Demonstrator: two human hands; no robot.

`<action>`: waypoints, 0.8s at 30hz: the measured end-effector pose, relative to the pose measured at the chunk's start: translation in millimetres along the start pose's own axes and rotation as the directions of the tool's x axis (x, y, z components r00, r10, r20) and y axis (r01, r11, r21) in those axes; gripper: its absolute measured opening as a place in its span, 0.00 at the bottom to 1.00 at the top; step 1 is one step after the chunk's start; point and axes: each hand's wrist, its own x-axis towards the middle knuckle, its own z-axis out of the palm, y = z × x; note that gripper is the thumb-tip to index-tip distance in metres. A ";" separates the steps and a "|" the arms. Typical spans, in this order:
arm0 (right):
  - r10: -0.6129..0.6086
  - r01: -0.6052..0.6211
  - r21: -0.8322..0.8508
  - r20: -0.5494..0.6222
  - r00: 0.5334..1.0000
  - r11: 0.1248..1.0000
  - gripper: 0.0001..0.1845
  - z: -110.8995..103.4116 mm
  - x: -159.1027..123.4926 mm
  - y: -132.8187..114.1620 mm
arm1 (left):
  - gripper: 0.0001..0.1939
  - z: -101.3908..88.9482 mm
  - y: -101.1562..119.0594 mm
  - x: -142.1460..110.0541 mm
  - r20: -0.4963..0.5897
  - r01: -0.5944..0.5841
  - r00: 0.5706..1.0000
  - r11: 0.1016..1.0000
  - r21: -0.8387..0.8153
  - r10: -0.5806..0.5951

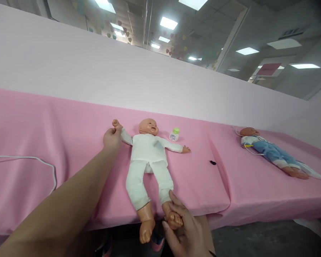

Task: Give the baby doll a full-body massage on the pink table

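Observation:
A baby doll in white clothes [147, 151] lies on its back on a pink-covered table [56, 142], arms spread and bare feet over the front edge. My left hand [112, 137] is closed around the doll's raised arm near its wrist. At the table's front edge my right hand [182, 228] wraps its fingers round one of the doll's feet. The other foot hangs free beside it.
A small bottle with a green cap [174, 134] stands by the doll's head. A second doll in blue clothes [270, 151] lies to the right. A small black object [213, 162] rests between them. A white cable [37, 162] loops at the left. A pale wall runs behind.

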 end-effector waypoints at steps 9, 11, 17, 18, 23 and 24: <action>0.029 -0.029 -0.022 -0.002 1.000 0.999 0.24 -11.6 22.7 1.9 | 0.18 9.6 30.4 -42.0 0.180 -0.393 0.914 0.904 0.166 0.365; 0.055 -0.055 0.000 -0.031 0.998 0.998 0.25 -13.1 38.5 1.6 | 0.19 14.9 32.1 -48.1 0.261 -0.494 0.863 0.833 0.249 0.433; 0.010 0.001 0.101 -0.105 0.994 0.995 0.24 6.8 99.8 6.2 | 0.12 24.9 30.9 -59.4 0.444 -0.707 0.698 0.637 0.307 0.561; 0.011 -0.001 0.102 -0.100 0.995 0.995 0.23 12.8 108.4 9.2 | 0.11 25.6 30.4 -60.4 0.450 -0.712 0.694 0.629 0.313 0.562; 0.098 -0.095 0.054 -0.055 0.994 0.994 0.21 40.3 134.9 25.4 | 0.12 27.4 26.8 -61.2 0.442 -0.698 0.710 0.631 0.339 0.548; 0.111 -0.109 0.051 -0.057 0.992 0.993 0.21 43.3 137.8 27.3 | 0.13 27.8 25.9 -60.8 0.439 -0.694 0.714 0.632 0.344 0.545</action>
